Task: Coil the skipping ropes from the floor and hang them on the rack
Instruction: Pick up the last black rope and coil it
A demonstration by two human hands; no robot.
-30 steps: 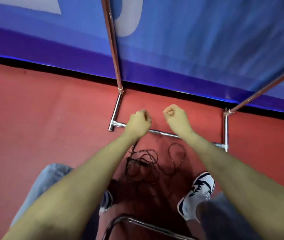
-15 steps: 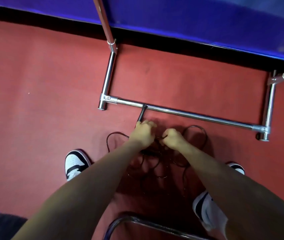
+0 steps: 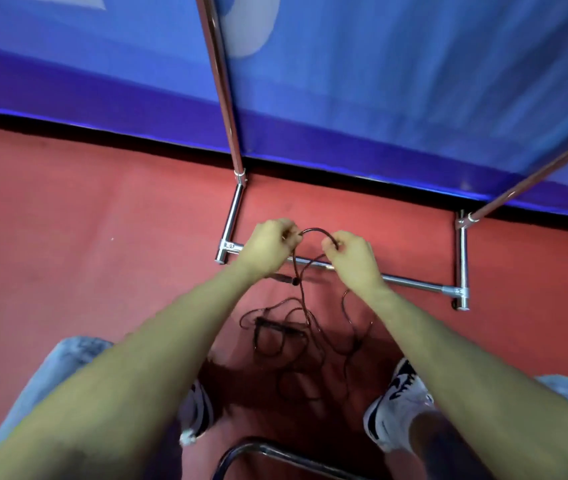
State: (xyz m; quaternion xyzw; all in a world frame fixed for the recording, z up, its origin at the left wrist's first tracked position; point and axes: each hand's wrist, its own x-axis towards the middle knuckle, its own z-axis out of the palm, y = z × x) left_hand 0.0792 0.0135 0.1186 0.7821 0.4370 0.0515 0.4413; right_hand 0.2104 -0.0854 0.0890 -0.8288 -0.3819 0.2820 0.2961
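A thin dark skipping rope [image 3: 305,320] lies tangled on the red floor between my feet, and one strand rises up to my hands. My left hand [image 3: 268,247] pinches the rope, and my right hand [image 3: 353,252] pinches it a short way along. A small arc of rope [image 3: 317,232] bridges the two hands. A dark handle [image 3: 284,279] hangs just below my left hand. A second handle [image 3: 277,325] lies on the floor in the tangle. The chrome rack [image 3: 414,281] stands just beyond my hands.
The rack's uprights [image 3: 221,84] rise against a blue padded wall [image 3: 396,81]. Its base feet [image 3: 462,261] rest on the red floor [image 3: 85,237]. My white and dark shoes [image 3: 396,403] flank the rope. A dark curved metal bar [image 3: 275,453] sits at the bottom edge.
My hands have come up from the floor tangle with a strand of rope pinched between them. The view has tilted up, so more of the blue wall shows.
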